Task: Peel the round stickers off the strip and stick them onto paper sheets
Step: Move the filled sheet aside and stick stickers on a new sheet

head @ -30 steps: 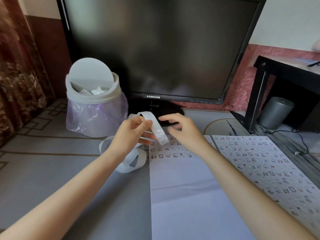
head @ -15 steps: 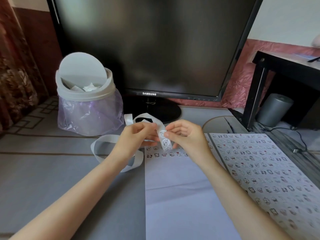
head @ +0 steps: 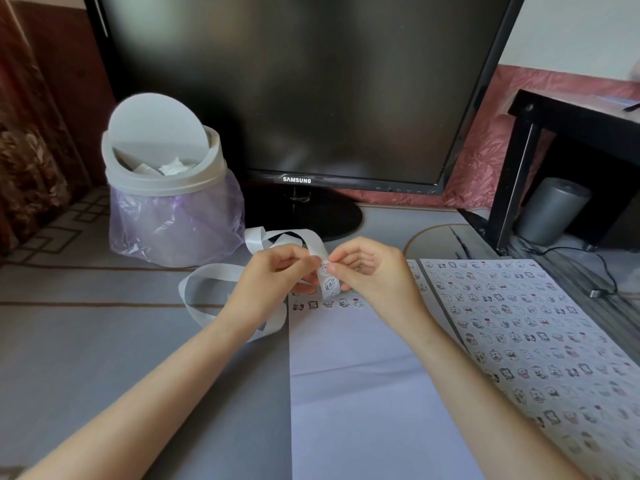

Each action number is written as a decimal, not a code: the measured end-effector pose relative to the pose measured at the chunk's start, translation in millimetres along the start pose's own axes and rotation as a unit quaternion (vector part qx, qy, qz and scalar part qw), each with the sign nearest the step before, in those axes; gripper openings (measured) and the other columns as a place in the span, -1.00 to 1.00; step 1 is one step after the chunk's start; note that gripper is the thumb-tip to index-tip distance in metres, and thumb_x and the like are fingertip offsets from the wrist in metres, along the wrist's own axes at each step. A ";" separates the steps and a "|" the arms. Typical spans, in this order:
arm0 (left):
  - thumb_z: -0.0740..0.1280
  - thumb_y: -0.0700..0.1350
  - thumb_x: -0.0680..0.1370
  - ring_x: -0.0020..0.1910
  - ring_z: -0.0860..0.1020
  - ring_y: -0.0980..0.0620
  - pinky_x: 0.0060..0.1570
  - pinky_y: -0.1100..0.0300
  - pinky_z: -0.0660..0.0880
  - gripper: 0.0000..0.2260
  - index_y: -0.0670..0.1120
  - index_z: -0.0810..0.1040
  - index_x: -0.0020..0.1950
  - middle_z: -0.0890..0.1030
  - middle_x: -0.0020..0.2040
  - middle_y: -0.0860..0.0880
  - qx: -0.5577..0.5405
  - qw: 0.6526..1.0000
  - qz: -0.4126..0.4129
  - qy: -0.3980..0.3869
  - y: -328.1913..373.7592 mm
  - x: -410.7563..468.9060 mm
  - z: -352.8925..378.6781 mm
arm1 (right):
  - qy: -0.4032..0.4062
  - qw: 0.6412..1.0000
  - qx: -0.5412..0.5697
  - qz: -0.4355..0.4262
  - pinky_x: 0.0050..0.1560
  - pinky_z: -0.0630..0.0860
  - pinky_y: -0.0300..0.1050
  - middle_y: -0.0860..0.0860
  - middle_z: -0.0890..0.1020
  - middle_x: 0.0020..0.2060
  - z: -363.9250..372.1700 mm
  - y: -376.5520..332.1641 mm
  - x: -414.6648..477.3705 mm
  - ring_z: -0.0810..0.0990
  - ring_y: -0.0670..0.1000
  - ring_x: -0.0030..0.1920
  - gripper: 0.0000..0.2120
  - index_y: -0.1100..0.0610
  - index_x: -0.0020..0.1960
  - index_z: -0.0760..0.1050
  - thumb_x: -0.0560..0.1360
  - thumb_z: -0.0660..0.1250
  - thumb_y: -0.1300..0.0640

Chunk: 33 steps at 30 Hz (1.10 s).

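Observation:
A long white sticker strip (head: pixel 214 275) curls in loops over the grey surface and rises to my hands. My left hand (head: pixel 273 278) grips the strip from the left, fingers curled round it. My right hand (head: pixel 367 271) pinches a round sticker (head: pixel 325 268) at the strip's upper end with thumb and forefinger. Another round sticker (head: pixel 329 285) sits on the strip just below. Under my hands lies a white paper sheet (head: pixel 363 393) with a row of stickers along its top. A second sheet (head: pixel 540 341) to the right is covered with several rows of stickers.
A white swing-lid bin (head: pixel 166 188) with a purple liner stands at the back left. A black Samsung monitor (head: pixel 298 91) fills the back. A black side table (head: pixel 571 133) with a grey cylinder (head: pixel 550 209) under it and a cable (head: pixel 602 278) lie at the right.
My right hand came in from beside the strip and now pinches the top sticker. Both hands stay close together above the sheet's top edge.

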<state>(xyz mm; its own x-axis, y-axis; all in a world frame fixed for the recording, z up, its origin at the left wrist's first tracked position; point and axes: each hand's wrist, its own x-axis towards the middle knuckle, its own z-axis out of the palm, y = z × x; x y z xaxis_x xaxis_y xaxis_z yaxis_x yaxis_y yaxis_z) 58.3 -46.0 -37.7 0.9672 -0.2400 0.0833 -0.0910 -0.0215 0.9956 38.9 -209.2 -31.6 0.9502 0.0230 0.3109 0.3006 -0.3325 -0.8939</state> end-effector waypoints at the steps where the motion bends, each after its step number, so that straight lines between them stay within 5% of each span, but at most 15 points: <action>1: 0.33 -0.19 0.55 -0.23 0.61 0.09 -0.09 0.21 0.61 -0.87 -0.20 0.62 -0.14 0.66 -0.23 -0.11 0.000 1.000 0.001 -0.001 0.2 -0.1 0.2 | 0.001 1.000 -0.004 -0.001 -0.20 0.63 0.04 0.04 0.66 -0.29 0.3 -0.1 -0.1 0.61 0.03 -0.23 -0.90 0.10 -0.17 0.60 0.42 0.45 0.28; 16: 0.34 -0.16 0.54 -0.23 0.61 0.08 -0.08 0.16 0.62 -0.86 -0.13 0.64 -0.19 0.65 -0.27 -0.04 0.035 0.999 0.011 -0.001 -1.2 -1.9 1.5 | -0.011 0.999 -0.029 0.014 -0.12 0.60 -0.05 -0.14 0.61 -0.40 0.0 -2.0 -1.0 0.58 -0.09 -0.29 -0.82 0.03 -0.22 0.57 0.39 0.46 0.30; 22: 0.34 -0.17 0.55 -0.25 0.62 0.02 -0.15 0.17 0.63 -0.84 -0.23 0.64 -0.16 0.66 -0.23 -0.18 0.038 0.999 0.007 0.026 -2.8 -2.2 2.9 | -0.033 0.997 -0.068 0.014 -0.27 0.42 -0.36 -0.10 0.60 -0.30 0.0 -1.8 -3.0 0.51 -0.19 -0.34 -0.93 0.11 -0.18 0.58 0.43 0.44 0.24; 28: 0.33 -0.18 0.55 -0.32 0.61 0.09 -0.18 0.17 0.63 -0.82 -0.26 0.63 -0.16 0.64 -0.30 -0.12 0.037 0.998 -0.010 0.041 -2.9 -1.6 1.5 | -0.060 0.993 -0.096 -0.019 -0.13 0.43 -0.29 -0.05 0.55 -0.15 -6.4 -10.0 -3.3 0.53 -0.14 -0.16 -0.92 0.07 -0.20 0.57 0.43 0.45 0.20; 33: 0.32 -0.17 0.56 -0.34 0.62 0.05 -0.21 0.17 0.62 -0.83 -0.24 0.62 -0.15 0.66 -0.28 -0.11 0.054 0.997 -0.030 0.052 -5.6 -2.0 0.4 | -0.050 0.996 -0.039 0.060 -0.34 0.40 -0.33 -0.07 0.60 -0.33 -23.0 -29.3 2.5 0.51 -0.18 -0.34 -0.93 0.12 -0.20 0.58 0.41 0.46 0.21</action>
<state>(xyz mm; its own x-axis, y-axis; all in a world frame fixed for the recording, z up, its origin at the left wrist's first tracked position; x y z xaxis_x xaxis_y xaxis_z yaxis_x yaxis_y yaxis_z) 56.8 -45.8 -43.4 0.9904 -0.1343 0.0341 -0.0529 -0.1387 0.9889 30.6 -221.1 2.8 0.9837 0.0717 0.1649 0.1798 -0.4108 -0.8938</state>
